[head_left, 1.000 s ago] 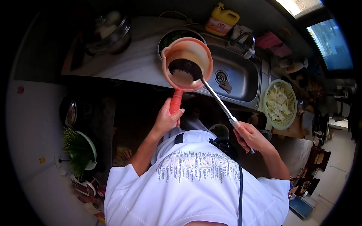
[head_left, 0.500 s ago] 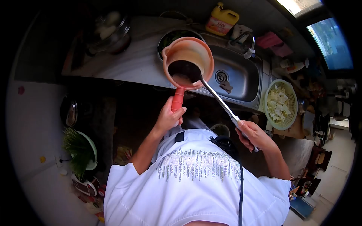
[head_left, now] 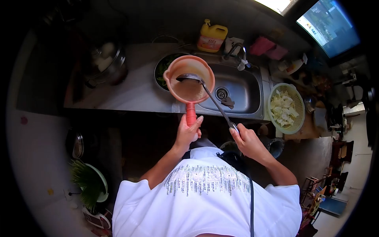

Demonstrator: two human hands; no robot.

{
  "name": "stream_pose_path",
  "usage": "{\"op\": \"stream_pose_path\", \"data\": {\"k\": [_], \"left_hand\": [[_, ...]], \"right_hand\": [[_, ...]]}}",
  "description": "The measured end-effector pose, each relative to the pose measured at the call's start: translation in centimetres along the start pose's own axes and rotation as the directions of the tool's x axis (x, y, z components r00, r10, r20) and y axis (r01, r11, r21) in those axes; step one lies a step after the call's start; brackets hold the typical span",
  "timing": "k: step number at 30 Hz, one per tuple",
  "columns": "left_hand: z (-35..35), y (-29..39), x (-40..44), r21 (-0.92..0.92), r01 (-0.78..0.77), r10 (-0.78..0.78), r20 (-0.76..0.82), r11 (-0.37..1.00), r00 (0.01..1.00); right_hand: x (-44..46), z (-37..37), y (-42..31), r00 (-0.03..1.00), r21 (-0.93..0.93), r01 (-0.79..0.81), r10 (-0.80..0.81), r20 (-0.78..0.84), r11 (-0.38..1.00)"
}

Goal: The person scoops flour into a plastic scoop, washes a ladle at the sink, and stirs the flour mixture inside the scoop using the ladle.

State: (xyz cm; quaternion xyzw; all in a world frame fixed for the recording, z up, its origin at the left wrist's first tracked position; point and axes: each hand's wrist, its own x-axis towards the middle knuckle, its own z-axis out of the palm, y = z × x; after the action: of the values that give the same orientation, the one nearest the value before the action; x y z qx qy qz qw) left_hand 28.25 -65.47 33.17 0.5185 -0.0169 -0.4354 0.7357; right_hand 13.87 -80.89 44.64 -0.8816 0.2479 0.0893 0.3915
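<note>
My left hand (head_left: 188, 132) is closed round the red handle of an orange plastic water scoop (head_left: 209, 81), held out over the counter's front edge. Pale residue or liquid shows inside it. My right hand (head_left: 248, 141) grips the end of a long-handled metal ladle (head_left: 219, 106), whose head is inside the scoop. Behind the scoop, partly hidden by it, is a round basin with green leaves (head_left: 162, 71). The steel sink (head_left: 244, 98) lies just right of the scoop, with a greyish rag (head_left: 227, 102) near its drain.
A pale colander (head_left: 271, 112) of chopped cabbage stands right of the sink. Behind the sink are a yellow detergent jug (head_left: 212, 37) and a faucet (head_left: 242, 55). At the counter's left stands a glass-like pot (head_left: 114, 65). Long greens (head_left: 89, 185) sit low at left.
The ladle's head has turned, showing a thinner, shinier profile and more of the scoop's inside. My right hand has moved up and left, nearer the left hand. The camera view has shifted.
</note>
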Motion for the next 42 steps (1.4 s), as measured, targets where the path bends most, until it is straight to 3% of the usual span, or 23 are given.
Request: {"op": "stream_pose_path", "data": {"k": [4, 11, 16, 19, 23, 25, 26, 28, 30, 32, 37, 39, 40, 42], "left_hand": [[2.0, 0.3, 0.3, 0.004, -0.01, 0.01, -0.016, 1.0, 1.0], [3.5, 0.0, 1.6, -0.032, 0.051, -0.051, 0.001, 0.998, 0.999], [3.8, 0.0, 2.8, 0.003, 0.11, -0.11, 0.055, 0.994, 0.992], [4.0, -0.4, 3.4, 0.082, 0.154, -0.162, 0.106, 0.985, 0.981], [5.6, -1.9, 4.9, 0.11, 0.19, -0.202, 0.115, 0.976, 0.973], [6.3, -3.1, 6.0, 0.12, 0.208, -0.222, 0.117, 0.971, 0.968], [6.9, -3.9, 6.7, 0.132, 0.222, -0.238, 0.124, 0.966, 0.963], [8.0, -5.3, 7.8, 0.128, 0.272, -0.284, 0.087, 0.954, 0.955], [9.1, -6.8, 9.4, 0.137, 0.328, -0.336, 0.04, 0.935, 0.941], [9.9, -8.2, 10.7, 0.109, 0.368, -0.374, 0.045, 0.924, 0.926], [12.1, -11.6, 14.1, 0.086, 0.389, -0.392, 0.016, 0.917, 0.92], [13.0, -12.0, 14.9, 0.083, 0.393, -0.392, -0.022, 0.916, 0.92], [13.4, -12.3, 15.3, 0.077, 0.384, -0.382, -0.042, 0.92, 0.923], [13.7, -12.5, 16.2, 0.074, 0.398, -0.395, -0.046, 0.914, 0.917]], "right_hand": [[-0.2, 1.3, -0.3, 0.991, -0.249, 0.023, -0.055, -0.121, 0.968], [0.1, 2.8, -2.6, 0.997, -0.262, 0.026, -0.007, 0.071, 0.965], [0.5, 3.0, -2.7, 0.998, -0.257, -0.038, 0.051, 0.045, 0.966], [0.3, 1.9, -0.9, 0.998, -0.074, -0.043, 0.046, 0.044, 0.996], [3.3, -2.1, 5.8, 0.971, 0.114, -0.119, 0.139, -0.193, 0.986], [7.5, -3.7, 12.9, 0.935, 0.288, -0.1, 0.19, -0.301, 0.952], [10.3, -4.1, 17.7, 0.912, 0.391, -0.052, 0.204, -0.356, 0.919], [15.6, -6.0, 23.5, 0.893, 0.724, -0.042, 0.351, -0.281, 0.689], [20.3, -8.0, 27.8, 0.889, 0.951, -0.041, 0.446, -0.105, 0.306], [25.1, -9.1, 31.2, 0.887, 0.999, 0.031, 0.461, -0.033, 0.012], [33.5, -9.4, 34.6, 0.797, 0.991, -0.021, 0.597, 0.097, -0.134], [34.1, -11.5, 32.4, 0.906, 0.979, 0.026, 0.419, 0.061, -0.2], [34.1, -12.3, 31.6, 0.904, 0.979, 0.008, 0.419, 0.08, -0.206], [34.0, -13.4, 30.4, 0.944, 0.998, 0.023, 0.33, -0.003, -0.056]]}}
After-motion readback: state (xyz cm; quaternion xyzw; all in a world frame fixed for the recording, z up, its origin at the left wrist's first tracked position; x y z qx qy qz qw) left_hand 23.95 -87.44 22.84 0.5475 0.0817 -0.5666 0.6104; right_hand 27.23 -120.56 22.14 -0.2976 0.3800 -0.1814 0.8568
